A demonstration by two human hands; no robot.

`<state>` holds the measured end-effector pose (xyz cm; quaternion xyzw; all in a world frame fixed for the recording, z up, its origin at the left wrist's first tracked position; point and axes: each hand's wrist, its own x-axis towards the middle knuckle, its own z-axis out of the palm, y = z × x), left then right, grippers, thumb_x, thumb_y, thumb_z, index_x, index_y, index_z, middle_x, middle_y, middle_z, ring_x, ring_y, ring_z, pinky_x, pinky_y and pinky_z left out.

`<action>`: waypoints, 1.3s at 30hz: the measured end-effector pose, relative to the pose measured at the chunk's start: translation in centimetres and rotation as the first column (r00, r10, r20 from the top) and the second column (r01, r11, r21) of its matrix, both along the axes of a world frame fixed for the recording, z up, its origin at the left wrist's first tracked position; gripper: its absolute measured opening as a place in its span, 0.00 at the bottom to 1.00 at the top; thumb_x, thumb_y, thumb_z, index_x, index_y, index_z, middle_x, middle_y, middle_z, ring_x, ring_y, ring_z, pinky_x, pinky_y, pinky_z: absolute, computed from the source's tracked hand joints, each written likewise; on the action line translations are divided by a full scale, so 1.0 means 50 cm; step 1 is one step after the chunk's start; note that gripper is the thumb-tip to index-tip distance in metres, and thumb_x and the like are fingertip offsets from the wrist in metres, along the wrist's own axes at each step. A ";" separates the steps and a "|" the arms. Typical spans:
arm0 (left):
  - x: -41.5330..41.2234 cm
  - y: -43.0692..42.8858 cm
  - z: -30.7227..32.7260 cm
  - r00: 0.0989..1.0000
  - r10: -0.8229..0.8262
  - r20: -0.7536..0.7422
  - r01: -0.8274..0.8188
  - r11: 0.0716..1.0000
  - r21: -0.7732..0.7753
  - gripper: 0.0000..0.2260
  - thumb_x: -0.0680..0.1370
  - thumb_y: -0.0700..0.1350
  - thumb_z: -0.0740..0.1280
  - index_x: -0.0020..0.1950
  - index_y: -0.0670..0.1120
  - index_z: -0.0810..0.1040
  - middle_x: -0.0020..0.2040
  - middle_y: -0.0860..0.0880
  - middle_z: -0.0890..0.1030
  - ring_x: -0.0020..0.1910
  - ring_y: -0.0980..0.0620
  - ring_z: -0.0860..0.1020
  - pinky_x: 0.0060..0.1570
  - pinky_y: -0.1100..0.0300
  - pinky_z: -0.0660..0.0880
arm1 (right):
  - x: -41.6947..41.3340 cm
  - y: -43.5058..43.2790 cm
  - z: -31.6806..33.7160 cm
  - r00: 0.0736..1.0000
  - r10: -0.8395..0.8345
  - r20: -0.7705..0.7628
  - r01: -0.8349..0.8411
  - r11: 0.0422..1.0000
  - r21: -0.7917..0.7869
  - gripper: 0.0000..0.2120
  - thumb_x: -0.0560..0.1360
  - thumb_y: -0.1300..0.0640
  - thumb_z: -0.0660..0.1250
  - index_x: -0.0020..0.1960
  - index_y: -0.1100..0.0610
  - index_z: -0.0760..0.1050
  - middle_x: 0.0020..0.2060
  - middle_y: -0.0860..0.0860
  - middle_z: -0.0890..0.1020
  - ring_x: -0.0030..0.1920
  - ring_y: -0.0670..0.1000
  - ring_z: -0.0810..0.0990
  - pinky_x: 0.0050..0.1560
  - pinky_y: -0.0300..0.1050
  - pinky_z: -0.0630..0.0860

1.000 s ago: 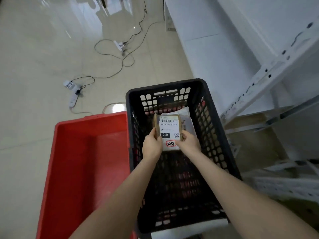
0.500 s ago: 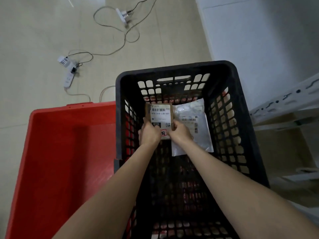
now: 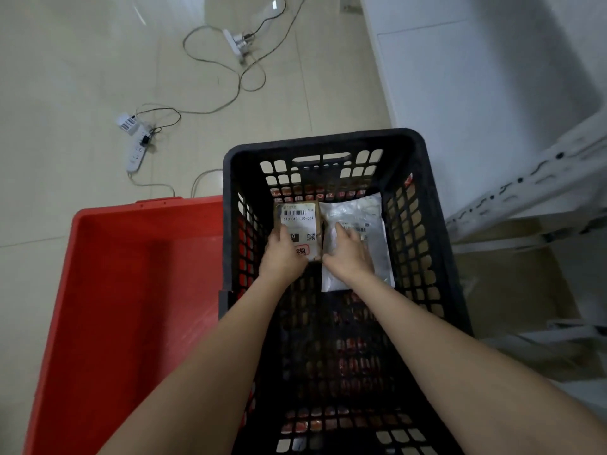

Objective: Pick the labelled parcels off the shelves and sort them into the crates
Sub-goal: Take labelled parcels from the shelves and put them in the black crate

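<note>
A brown parcel [image 3: 300, 218] with a white barcode label lies flat at the far end of the black lattice crate [image 3: 325, 139]. My left hand [image 3: 282, 257] grips its near left corner, thumb on the label. Right beside it lies a white plastic mailer bag [image 3: 371, 211]. My right hand [image 3: 349, 257] rests on that bag with its fingers spread, its thumb side against the brown parcel's right edge. A red crate [image 3: 131, 290] stands to the left of the black one, with nothing visible inside it.
White metal shelf rails [image 3: 525, 182] rise at the right, with a white wall panel behind. On the tiled floor beyond the crates lie a white power strip [image 3: 136, 152], a second one [image 3: 235, 41] and looping cables.
The brown parcel went from upright in both hands down to lying flat on the crate floor. My right hand slid off it onto the white bag. The view tilted further down.
</note>
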<state>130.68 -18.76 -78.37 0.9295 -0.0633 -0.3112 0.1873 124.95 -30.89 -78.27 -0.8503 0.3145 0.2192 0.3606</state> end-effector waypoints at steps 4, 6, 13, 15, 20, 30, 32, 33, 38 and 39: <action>-0.029 -0.004 0.093 0.941 -0.314 0.124 0.293 0.943 0.159 0.37 0.76 0.47 0.67 0.77 0.42 0.49 0.77 0.41 0.53 0.74 0.42 0.58 0.66 0.49 0.66 | -0.033 -0.005 0.081 0.999 0.018 0.032 -0.015 0.996 -0.086 0.34 0.74 0.51 0.66 0.76 0.49 0.55 0.72 0.54 0.62 0.70 0.59 0.62 0.65 0.53 0.67; -0.040 -0.011 0.142 0.911 -0.385 0.149 0.357 0.916 0.184 0.37 0.76 0.47 0.67 0.77 0.41 0.49 0.77 0.41 0.53 0.75 0.42 0.56 0.68 0.50 0.64 | -0.054 -0.006 0.123 0.998 0.020 0.054 -0.013 0.990 -0.140 0.34 0.75 0.52 0.66 0.76 0.50 0.54 0.72 0.53 0.62 0.70 0.58 0.62 0.65 0.52 0.67; -0.126 -0.028 0.295 0.756 -0.596 0.272 0.554 0.803 0.218 0.37 0.76 0.47 0.68 0.77 0.44 0.49 0.78 0.44 0.52 0.76 0.44 0.56 0.68 0.50 0.65 | -0.179 0.012 0.286 0.990 -0.088 0.112 0.117 0.953 -0.281 0.36 0.76 0.50 0.65 0.78 0.49 0.50 0.74 0.52 0.58 0.70 0.56 0.62 0.66 0.52 0.68; -0.161 -0.029 0.343 0.693 -0.657 0.297 0.619 0.753 0.223 0.36 0.77 0.46 0.66 0.78 0.44 0.48 0.78 0.44 0.50 0.77 0.44 0.53 0.70 0.50 0.62 | -0.234 0.025 0.331 0.982 -0.129 0.139 0.168 0.932 -0.322 0.36 0.76 0.49 0.65 0.78 0.50 0.50 0.74 0.52 0.59 0.70 0.56 0.62 0.66 0.52 0.67; -0.264 -0.021 0.449 0.499 -0.790 0.357 0.767 0.594 0.243 0.38 0.76 0.49 0.68 0.78 0.44 0.48 0.78 0.44 0.51 0.77 0.44 0.53 0.71 0.50 0.61 | -0.387 0.072 0.435 0.953 -0.237 0.190 0.294 0.877 -0.380 0.34 0.77 0.50 0.64 0.77 0.50 0.51 0.73 0.52 0.59 0.70 0.57 0.62 0.64 0.53 0.68; -0.558 -0.039 0.595 0.162 -0.887 0.432 0.922 0.292 0.255 0.44 0.74 0.61 0.67 0.78 0.45 0.46 0.78 0.46 0.51 0.76 0.45 0.54 0.72 0.49 0.58 | -0.738 0.141 0.595 0.870 -0.439 0.225 0.487 0.688 -0.538 0.34 0.75 0.47 0.65 0.76 0.50 0.54 0.71 0.53 0.62 0.68 0.57 0.64 0.64 0.52 0.69; -0.631 -0.034 0.620 0.113 -0.890 0.442 0.933 0.248 0.260 0.44 0.73 0.62 0.67 0.78 0.46 0.46 0.78 0.46 0.51 0.77 0.45 0.53 0.72 0.49 0.58 | -0.816 0.161 0.619 0.849 -0.476 0.230 0.518 0.659 -0.545 0.35 0.75 0.46 0.66 0.76 0.50 0.54 0.71 0.53 0.62 0.68 0.57 0.64 0.64 0.51 0.68; -0.670 -0.029 0.634 0.093 -0.889 0.448 0.938 0.229 0.261 0.44 0.73 0.62 0.68 0.78 0.47 0.47 0.78 0.46 0.51 0.77 0.45 0.54 0.72 0.48 0.58 | -0.857 0.173 0.630 0.835 -0.499 0.233 0.537 0.644 -0.545 0.35 0.75 0.45 0.65 0.76 0.50 0.54 0.72 0.53 0.61 0.69 0.57 0.63 0.65 0.51 0.68; -0.900 0.027 0.716 -0.019 -0.865 0.501 0.954 0.133 0.267 0.41 0.74 0.58 0.67 0.78 0.46 0.48 0.78 0.46 0.54 0.76 0.45 0.56 0.72 0.48 0.59 | -1.091 0.265 0.696 0.759 -0.590 0.276 0.625 0.540 -0.564 0.34 0.76 0.45 0.65 0.76 0.51 0.54 0.73 0.53 0.60 0.71 0.57 0.61 0.67 0.52 0.66; -0.950 0.043 0.735 -0.046 -0.859 0.510 0.956 0.110 0.272 0.41 0.75 0.58 0.67 0.78 0.46 0.48 0.78 0.46 0.53 0.76 0.45 0.56 0.73 0.48 0.58 | -1.142 0.289 0.712 0.745 -0.601 0.289 0.637 0.513 -0.576 0.34 0.76 0.46 0.65 0.77 0.51 0.54 0.73 0.53 0.60 0.71 0.57 0.61 0.67 0.52 0.66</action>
